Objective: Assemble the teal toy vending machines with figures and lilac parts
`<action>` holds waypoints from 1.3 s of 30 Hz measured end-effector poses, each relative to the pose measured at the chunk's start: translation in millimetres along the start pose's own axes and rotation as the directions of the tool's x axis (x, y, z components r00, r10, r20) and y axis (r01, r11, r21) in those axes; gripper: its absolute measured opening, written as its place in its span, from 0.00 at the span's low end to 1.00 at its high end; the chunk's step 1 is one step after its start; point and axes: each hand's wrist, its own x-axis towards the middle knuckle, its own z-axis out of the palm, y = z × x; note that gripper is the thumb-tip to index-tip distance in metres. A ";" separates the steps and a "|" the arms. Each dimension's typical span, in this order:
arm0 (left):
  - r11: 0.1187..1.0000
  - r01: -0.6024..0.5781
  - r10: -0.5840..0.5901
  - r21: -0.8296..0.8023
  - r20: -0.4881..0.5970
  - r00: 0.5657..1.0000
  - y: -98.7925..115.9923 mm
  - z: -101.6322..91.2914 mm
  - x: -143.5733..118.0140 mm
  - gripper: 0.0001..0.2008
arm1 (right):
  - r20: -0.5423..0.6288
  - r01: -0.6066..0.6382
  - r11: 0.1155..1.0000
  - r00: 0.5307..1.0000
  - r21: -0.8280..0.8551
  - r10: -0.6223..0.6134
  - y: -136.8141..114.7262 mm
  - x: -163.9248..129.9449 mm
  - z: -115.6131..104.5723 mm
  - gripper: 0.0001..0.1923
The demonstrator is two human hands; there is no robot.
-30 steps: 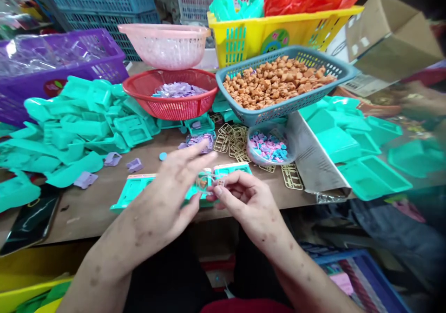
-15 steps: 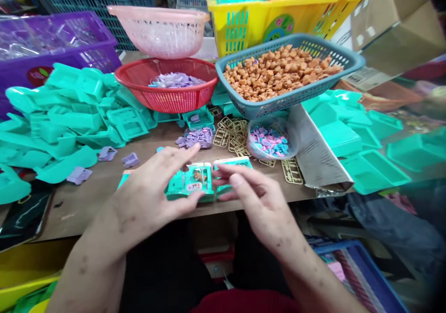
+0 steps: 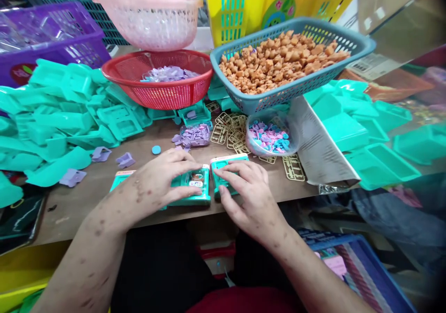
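Three turquoise plastic toy cases with pale pink top strips lie in a row at the front of the table. Over the middle case [image 3: 204, 193] is my left hand [image 3: 158, 179], its thumb and fingers apart, with a small brown piece and a white oval label showing between them. My right hand [image 3: 249, 194] is around the right case [image 3: 218, 162], fingers over its top and thumb at the near side. The left case [image 3: 120, 179] is partly hidden behind my left wrist.
Turquoise parts [image 3: 69, 117] are heaped at left. Behind stand a red basket [image 3: 156, 94] and a blue-grey basket [image 3: 258, 103] of brown pieces. A clear tub [image 3: 270, 138] of small parts, golden frames [image 3: 232, 131] and purple pieces [image 3: 195, 136] lie nearer. A cardboard panel [image 3: 322, 145] stands at right.
My right hand has come down onto the right case, its fingers now over the top. My left hand has lowered over the middle case. The view has shifted slightly.
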 end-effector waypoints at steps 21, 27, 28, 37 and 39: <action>0.996 0.088 -0.085 -0.020 0.101 0.991 17.0 -4.9 0.3 0.25 | 0.219 -0.022 0.991 0.974 -0.131 0.051 -13.5 19.1 -8.2 0.20; 0.997 0.064 -0.059 -0.040 0.104 0.993 14.4 -7.7 1.3 0.21 | 0.207 -0.048 0.996 0.976 -0.078 0.063 -12.4 18.5 -9.2 0.19; 0.997 0.061 -0.056 -0.044 0.101 0.993 14.5 -8.4 1.4 0.20 | 0.202 -0.051 0.996 0.977 -0.075 0.065 -12.6 18.4 -9.3 0.18; 0.998 0.025 -0.020 -0.062 0.076 0.997 10.3 -7.8 -5.1 0.23 | 0.224 -0.056 0.989 0.971 -0.140 0.087 -13.7 20.1 -8.1 0.19; 0.998 0.000 0.004 -0.063 0.077 0.997 8.3 -6.6 -5.7 0.24 | 0.216 -0.064 0.986 0.972 -0.154 0.097 -13.4 19.7 -7.1 0.18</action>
